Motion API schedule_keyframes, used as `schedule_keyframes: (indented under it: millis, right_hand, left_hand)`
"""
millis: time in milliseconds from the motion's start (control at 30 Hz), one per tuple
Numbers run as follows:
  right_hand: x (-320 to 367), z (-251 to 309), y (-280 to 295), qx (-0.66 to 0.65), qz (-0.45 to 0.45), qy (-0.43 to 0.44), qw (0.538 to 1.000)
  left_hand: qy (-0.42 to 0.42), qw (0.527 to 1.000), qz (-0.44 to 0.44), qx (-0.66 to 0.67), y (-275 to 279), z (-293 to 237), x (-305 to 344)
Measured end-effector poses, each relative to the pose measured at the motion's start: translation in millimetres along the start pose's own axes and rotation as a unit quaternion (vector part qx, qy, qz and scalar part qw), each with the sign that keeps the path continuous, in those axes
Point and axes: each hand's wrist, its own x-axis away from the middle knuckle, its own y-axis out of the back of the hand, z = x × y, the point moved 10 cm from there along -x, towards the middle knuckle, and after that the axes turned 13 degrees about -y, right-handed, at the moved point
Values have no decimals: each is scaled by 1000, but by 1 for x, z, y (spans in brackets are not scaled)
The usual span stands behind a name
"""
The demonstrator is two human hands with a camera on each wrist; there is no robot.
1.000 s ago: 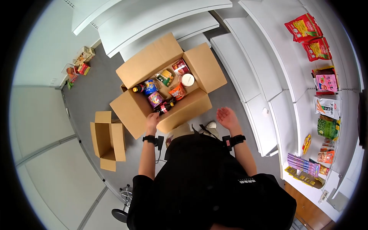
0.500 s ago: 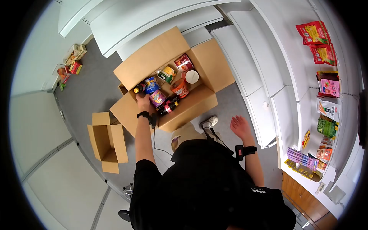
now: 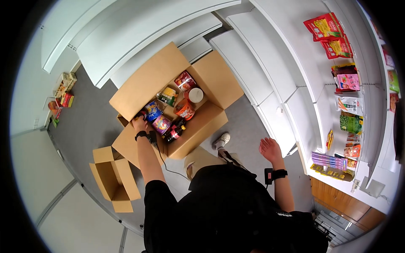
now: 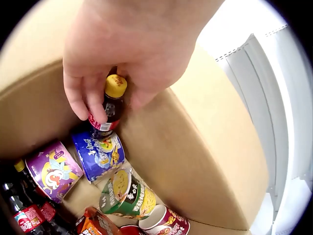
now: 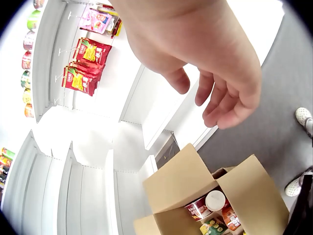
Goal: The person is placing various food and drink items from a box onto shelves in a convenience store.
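In the left wrist view, my left hand (image 4: 129, 54) has its fingers and thumb around the upper part of a dark bottle (image 4: 113, 108) with a yellow cap, which stands in a corner of the large cardboard box (image 3: 154, 69). Beside the bottle lie a blue cup (image 4: 99, 155) and a purple cup (image 4: 54, 171). More dark bottles (image 3: 174, 133), an orange tub (image 3: 184, 109), a green-and-yellow cup (image 3: 168, 96) and a dark red cup (image 3: 184, 81) are also inside. My right hand (image 3: 270, 150) hangs in the air right of the box, fingers loosely bent, holding nothing.
A smaller open box (image 3: 113, 179) stands on the floor (image 3: 84, 122) at the left. White shelves (image 3: 253, 63) run behind and to the right, with snack bags (image 3: 324, 28) hanging at the far right. Several packages (image 3: 64, 84) lie by the left wall. A shoe (image 3: 221, 141) is near the box.
My left hand has moved from the box's near edge to its left corner and taken hold of the yellow-capped bottle. My right hand has shifted outward, away from the box.
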Motion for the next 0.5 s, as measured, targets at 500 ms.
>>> schedule_keyframes:
  millis: [500]
  right_hand:
    - [6, 12, 10, -12, 27, 14, 999]
  left_hand:
    - [-3, 995, 7, 96, -21, 31, 23]
